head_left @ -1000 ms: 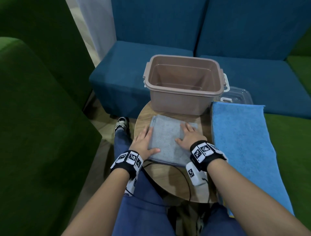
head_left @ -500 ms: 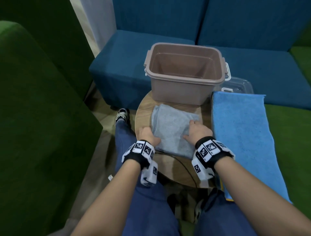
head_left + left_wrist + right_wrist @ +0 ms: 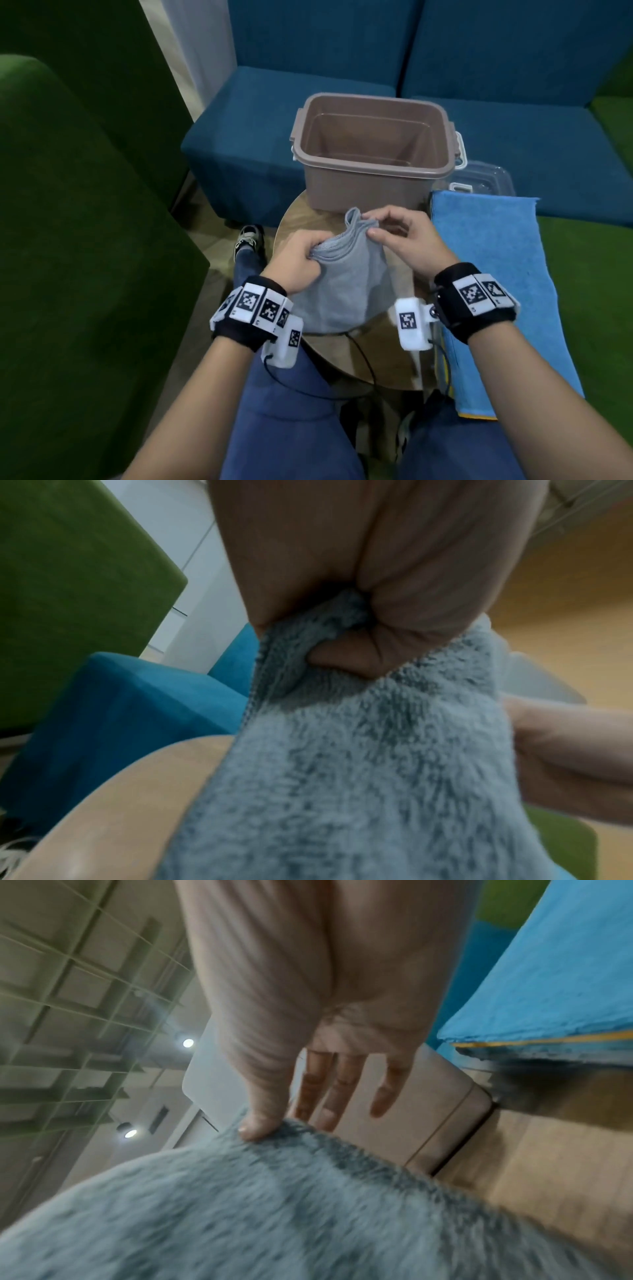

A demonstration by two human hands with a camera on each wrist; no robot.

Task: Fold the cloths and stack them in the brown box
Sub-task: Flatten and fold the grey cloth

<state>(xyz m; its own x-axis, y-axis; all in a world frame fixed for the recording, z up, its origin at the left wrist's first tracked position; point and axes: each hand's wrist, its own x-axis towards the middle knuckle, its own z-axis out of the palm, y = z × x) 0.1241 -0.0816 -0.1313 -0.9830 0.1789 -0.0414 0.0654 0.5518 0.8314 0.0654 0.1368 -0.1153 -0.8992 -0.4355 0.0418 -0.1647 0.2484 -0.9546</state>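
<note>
A folded grey cloth [image 3: 346, 281] hangs lifted above the round wooden table [image 3: 298, 219], just in front of the empty brown box [image 3: 373, 185]. My left hand [image 3: 313, 248] grips the cloth's upper left edge in a fist; in the left wrist view its fingers [image 3: 394, 588] bunch the grey cloth [image 3: 359, 764]. My right hand [image 3: 371, 224] pinches the upper right corner. In the right wrist view its thumb [image 3: 257, 1123] presses on the grey cloth [image 3: 274, 1204] while the other fingers stretch toward the brown box [image 3: 428, 1110].
A blue cloth [image 3: 496, 274] lies flat on the green seat to the right, its edge beside the table. A clear lid [image 3: 486, 178] rests behind it, next to the box. Blue sofa behind, green armchair at left, my knees below the table.
Both hands went from pressing the grey cloth flat on the table to grasping its edges, and have lifted it up toward the box.
</note>
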